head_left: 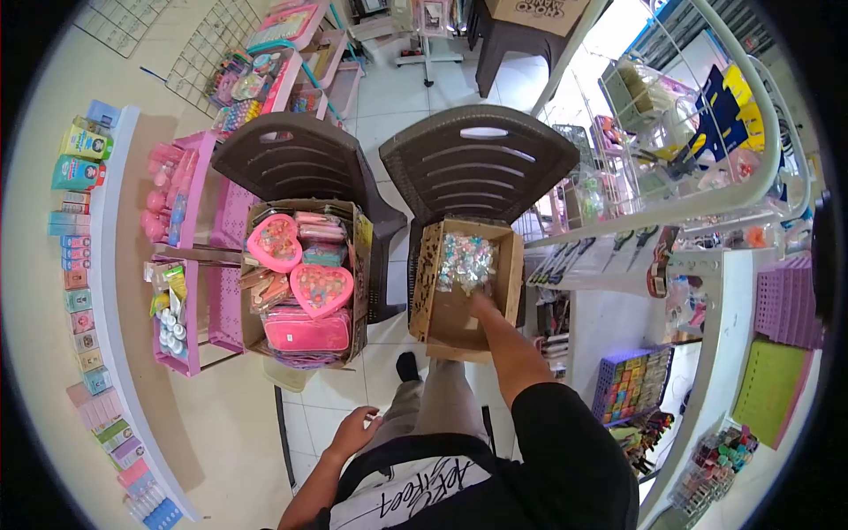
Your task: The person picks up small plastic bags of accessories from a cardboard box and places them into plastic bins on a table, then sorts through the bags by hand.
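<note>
Shiny packets lie by the right hand inside the box.

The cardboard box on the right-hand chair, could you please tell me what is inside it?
Small, shiny, multicoloured items lie towards its far end, the right hand at their near edge; anything beneath is covered.

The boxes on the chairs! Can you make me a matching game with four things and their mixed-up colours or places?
Things:
1. Heart-shaped cases
2. Right hand
3. Chairs
4. Left hand

Colours or places:
A. Dark brown
B. Outside both boxes, by the grey trousers
C. Pink, in the fuller box
D. Reaching into the box with shiny little packets

Right pairs: 1-C, 2-D, 3-A, 4-B
</note>
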Demonstrator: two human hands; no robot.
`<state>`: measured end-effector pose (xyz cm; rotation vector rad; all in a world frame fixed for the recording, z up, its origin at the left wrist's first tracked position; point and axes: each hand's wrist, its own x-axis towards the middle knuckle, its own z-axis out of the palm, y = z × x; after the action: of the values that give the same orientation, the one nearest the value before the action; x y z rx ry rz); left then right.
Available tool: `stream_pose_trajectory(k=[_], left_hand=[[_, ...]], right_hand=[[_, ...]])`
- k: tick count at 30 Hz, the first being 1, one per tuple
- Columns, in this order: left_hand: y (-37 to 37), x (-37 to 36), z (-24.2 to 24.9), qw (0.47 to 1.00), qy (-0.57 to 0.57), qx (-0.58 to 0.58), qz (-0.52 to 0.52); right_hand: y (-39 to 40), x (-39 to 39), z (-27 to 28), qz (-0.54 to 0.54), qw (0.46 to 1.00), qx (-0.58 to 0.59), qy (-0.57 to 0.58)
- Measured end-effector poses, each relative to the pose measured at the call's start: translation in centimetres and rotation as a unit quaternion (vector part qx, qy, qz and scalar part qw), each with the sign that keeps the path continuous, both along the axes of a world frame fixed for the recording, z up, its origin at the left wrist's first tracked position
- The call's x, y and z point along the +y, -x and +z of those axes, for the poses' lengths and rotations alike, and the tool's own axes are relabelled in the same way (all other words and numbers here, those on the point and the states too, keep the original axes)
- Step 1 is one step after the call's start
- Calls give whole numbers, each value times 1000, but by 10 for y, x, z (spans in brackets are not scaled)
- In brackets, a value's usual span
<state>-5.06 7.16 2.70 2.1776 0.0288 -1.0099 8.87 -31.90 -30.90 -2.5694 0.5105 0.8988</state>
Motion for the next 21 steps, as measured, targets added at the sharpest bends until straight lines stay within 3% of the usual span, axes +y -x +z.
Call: stream_pose_trajectory(k=[2, 3, 4, 6, 9, 12, 13, 15, 19, 21], left_hand=[[-12, -15, 5, 1000, 10, -7, -25], [-17, -22, 6, 999, 43, -18, -27], [-22, -30, 7, 996, 76, -28, -28], [-40, -48, 4, 994, 112, 1, 11], [-73, -80, -17, 963, 218, 80, 133], [-112, -134, -19, 917, 276, 135, 255], [-122, -148, -16, 918, 274, 139, 252], [-138, -168, -8, 908, 308, 194, 210], [-141, -177, -47, 884, 369, 203, 203], [-139, -172, -45, 867, 366, 193, 279]], right_hand=[[-13, 2, 64, -98, 978, 104, -149], [-8, 19, 122, -158, 980, 41, -111], [5, 22, 126, -163, 980, 42, -107], [33, 30, 134, -83, 966, -202, -136], [53, 50, 247, -95, 955, -177, -220], [75, 69, 319, -39, 940, -197, -275], [80, 73, 337, 12, 937, -222, -270], [92, 81, 340, 71, 930, -273, -233], [92, 67, 342, 111, 919, -297, -234], [85, 56, 338, -113, 866, -245, -420]])
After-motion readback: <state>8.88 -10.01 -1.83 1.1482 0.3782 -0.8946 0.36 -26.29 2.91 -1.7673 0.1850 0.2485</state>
